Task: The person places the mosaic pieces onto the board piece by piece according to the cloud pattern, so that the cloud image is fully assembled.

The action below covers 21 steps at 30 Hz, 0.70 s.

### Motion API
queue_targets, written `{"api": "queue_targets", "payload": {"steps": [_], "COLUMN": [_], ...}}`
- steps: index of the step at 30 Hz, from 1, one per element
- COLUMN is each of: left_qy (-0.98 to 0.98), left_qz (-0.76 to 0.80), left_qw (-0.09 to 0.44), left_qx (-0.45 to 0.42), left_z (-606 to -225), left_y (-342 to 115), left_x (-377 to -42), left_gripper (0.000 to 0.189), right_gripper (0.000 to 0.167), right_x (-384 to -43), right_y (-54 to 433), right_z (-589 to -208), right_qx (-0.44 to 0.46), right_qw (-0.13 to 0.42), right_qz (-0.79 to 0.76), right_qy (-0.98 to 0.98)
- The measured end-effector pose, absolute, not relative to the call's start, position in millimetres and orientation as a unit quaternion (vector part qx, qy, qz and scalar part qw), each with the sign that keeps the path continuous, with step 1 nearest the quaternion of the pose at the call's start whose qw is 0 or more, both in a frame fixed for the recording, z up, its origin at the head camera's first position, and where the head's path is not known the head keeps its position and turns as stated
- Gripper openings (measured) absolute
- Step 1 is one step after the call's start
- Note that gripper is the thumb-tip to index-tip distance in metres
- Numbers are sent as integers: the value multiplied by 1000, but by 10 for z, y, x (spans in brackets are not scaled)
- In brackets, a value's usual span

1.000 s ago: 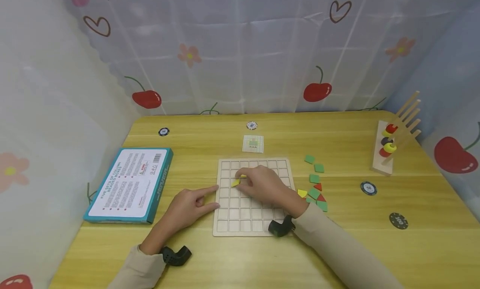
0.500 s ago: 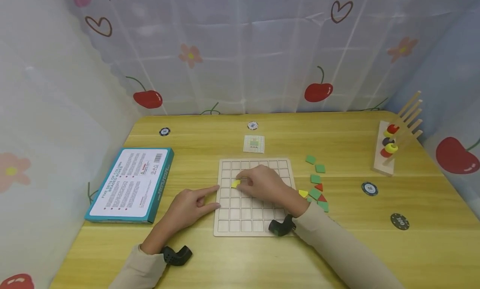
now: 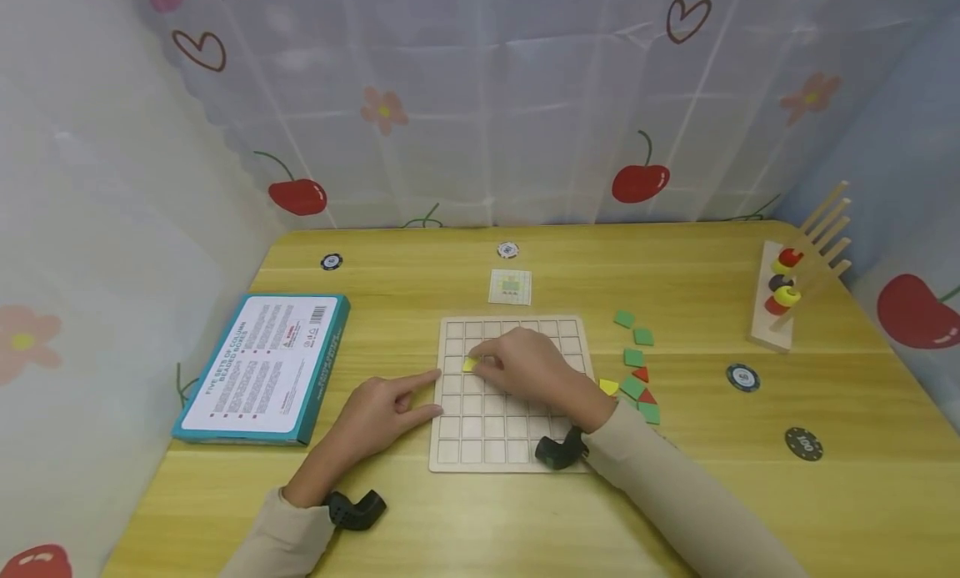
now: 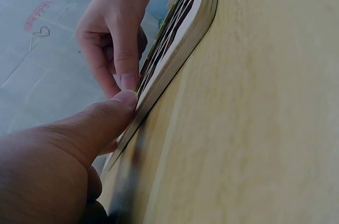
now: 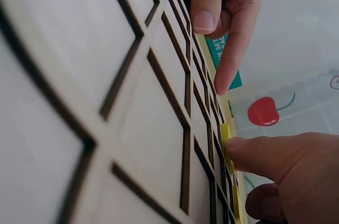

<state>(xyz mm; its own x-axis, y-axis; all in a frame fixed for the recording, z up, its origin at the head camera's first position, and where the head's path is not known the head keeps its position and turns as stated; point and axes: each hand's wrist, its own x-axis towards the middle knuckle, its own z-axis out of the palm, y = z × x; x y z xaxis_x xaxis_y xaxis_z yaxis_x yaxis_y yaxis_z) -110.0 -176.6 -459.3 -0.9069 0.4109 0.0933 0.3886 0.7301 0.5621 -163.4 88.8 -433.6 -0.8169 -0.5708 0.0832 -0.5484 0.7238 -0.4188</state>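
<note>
A pale wooden grid board (image 3: pixel 471 429) lies on the table between my hands. My left hand (image 3: pixel 375 415) rests at its left edge, index finger and thumb stretched out against the rim; the left wrist view shows the thumb (image 4: pixel 114 110) right at the board's side. Over the upper left cells, my right hand (image 3: pixel 528 365) pinches a small yellow tile (image 3: pixel 469 365). The right wrist view has the right thumb on that yellow tile (image 5: pixel 225 133), with a second yellow tile (image 5: pixel 237 208) lower down, mostly behind the curled fingers.
Several green tiles (image 3: pixel 642 337), red triangles (image 3: pixel 641 374) and a yellow piece (image 3: pixel 608 387) lie right of the board. A pattern card (image 3: pixel 510 287) is behind it. A blue-edged box (image 3: pixel 258 365) lies left; a pegged bead stand (image 3: pixel 770 332) stands right. Chips (image 3: pixel 803 444) are scattered around.
The yellow tile under my right fingers has turned and now shows less of itself, lined up with its cell. My left hand has stayed against the board's edge.
</note>
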Motion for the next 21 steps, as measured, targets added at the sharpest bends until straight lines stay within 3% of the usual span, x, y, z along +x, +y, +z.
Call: {"api": "queue_targets", "payload": {"steps": [11, 21], "left_qy": [929, 926], "left_qz": [300, 305], "left_qw": [25, 21], "left_qx": [214, 220], "left_z": [-4613, -4612], "left_y": [-1777, -1776], "left_x": [-1106, -1113], "left_gripper": [51, 51], "right_gripper": [34, 25], "right_x": [-1602, -1598], "right_y": [956, 892], "right_z": [-4238, -4300], "right_qx": [-302, -327], "right_qw": [42, 44], "right_qz": [-209, -196], "right_qy": [929, 923]}}
